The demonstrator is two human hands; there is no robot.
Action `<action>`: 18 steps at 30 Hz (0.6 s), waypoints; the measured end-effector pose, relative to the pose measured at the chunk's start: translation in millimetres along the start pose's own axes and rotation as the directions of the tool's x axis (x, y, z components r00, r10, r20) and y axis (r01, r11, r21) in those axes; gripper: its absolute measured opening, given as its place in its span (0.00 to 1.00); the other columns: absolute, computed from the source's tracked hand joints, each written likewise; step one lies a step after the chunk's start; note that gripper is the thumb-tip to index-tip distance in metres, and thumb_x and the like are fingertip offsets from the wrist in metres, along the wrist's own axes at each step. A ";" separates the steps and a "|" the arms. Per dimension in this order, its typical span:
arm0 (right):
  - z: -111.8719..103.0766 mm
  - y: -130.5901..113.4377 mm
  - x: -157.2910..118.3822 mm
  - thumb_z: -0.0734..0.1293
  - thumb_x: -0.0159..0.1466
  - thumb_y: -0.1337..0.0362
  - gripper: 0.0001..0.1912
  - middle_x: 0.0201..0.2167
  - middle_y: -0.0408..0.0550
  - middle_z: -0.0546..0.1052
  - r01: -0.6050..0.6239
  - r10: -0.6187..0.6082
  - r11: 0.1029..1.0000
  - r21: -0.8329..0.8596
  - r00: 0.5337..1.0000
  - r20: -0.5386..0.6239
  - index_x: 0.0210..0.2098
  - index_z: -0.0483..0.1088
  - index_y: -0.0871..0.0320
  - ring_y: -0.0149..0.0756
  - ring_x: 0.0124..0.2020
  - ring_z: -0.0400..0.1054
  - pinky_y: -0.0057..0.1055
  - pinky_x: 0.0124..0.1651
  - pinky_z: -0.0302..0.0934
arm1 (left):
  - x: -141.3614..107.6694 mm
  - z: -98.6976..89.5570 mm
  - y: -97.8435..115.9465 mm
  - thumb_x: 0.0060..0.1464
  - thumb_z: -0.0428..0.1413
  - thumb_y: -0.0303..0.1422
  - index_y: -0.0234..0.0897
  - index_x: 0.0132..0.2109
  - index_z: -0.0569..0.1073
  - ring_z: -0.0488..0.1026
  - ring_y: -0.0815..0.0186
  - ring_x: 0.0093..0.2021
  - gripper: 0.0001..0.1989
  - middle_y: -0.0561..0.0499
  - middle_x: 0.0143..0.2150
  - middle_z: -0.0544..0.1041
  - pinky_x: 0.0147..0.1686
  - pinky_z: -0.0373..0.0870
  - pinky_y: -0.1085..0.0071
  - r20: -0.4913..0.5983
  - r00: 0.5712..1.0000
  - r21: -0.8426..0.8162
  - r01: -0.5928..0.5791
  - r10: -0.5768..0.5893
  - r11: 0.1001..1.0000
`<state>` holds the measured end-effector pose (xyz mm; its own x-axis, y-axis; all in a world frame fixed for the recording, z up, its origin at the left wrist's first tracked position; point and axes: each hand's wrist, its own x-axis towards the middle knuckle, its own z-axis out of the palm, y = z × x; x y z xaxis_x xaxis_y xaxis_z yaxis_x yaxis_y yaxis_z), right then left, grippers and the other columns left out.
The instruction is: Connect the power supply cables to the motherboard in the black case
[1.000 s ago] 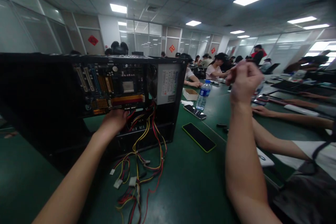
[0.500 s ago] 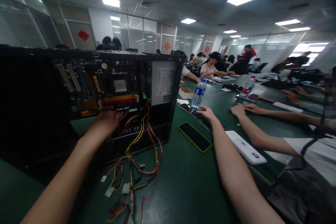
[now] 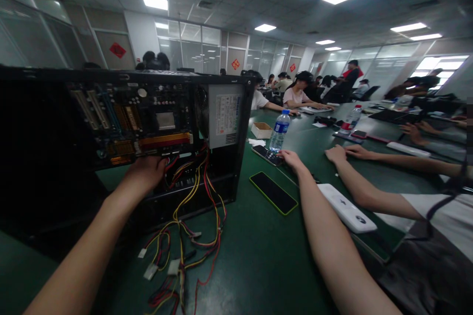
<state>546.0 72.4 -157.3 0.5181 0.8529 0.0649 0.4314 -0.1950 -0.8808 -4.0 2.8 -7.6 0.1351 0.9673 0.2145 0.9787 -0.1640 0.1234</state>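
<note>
A black computer case [image 3: 121, 78] stands on the left with its side off, showing a motherboard [image 3: 148, 120] and a grey power supply [image 3: 226, 110]. My left hand [image 3: 146, 173] reaches inside, below the motherboard. Its fingers are closed around red and black wires of a power cable [image 3: 170, 161]; the fingertips are partly hidden. More yellow, red and black cables [image 3: 199, 182] hang out onto the table, ending in white connectors. My right hand [image 3: 291, 158] rests with fingers stretched out at the edge of a black phone [image 3: 265, 154], beside a water bottle [image 3: 280, 130].
A green-edged phone [image 3: 273, 193] and a white power bank [image 3: 347, 207] lie on the green table [image 3: 258, 256]. Behind the bottle sits a small open box [image 3: 261, 130]. On the right, another person's forearms [image 3: 369, 189] rest on the tabletop. A second bottle [image 3: 350, 120] stands farther off.
The view has shifted slightly, and the case and hanging cables appear a little farther left. Both my hands keep nearly the same places. A person across the table has reached farther right.
</note>
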 end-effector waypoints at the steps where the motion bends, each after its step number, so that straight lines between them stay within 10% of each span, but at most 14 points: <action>1: 0.5 -0.8 -0.4 0.59 0.66 0.66 0.20 0.47 0.58 0.81 0.008 -0.008 1.000 -0.012 1.000 0.012 0.52 0.76 0.66 0.40 0.46 0.77 0.31 0.49 0.70 | -0.2 -0.7 0.7 0.65 0.40 0.39 0.32 0.52 0.80 0.75 0.48 0.57 0.27 0.37 0.55 0.79 0.56 0.69 0.59 0.001 1.000 -0.002 0.002 -0.002 1.000; 18: -4.3 -17.3 -28.2 0.59 0.69 0.56 0.22 0.45 0.54 0.81 0.125 -0.127 0.942 -0.312 0.992 0.012 0.44 0.82 0.61 0.51 0.51 0.73 0.39 0.56 0.63 | -1.8 -0.1 1.0 0.65 0.40 0.39 0.30 0.52 0.79 0.76 0.47 0.54 0.27 0.35 0.53 0.80 0.53 0.70 0.59 -0.010 1.000 -0.004 0.004 -0.004 1.000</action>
<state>527.1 49.6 -141.9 0.4501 0.8764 0.1710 0.7014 -0.2285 -0.6752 -3.3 0.9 -7.8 0.1298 0.9661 0.2233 0.9786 -0.1610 0.1278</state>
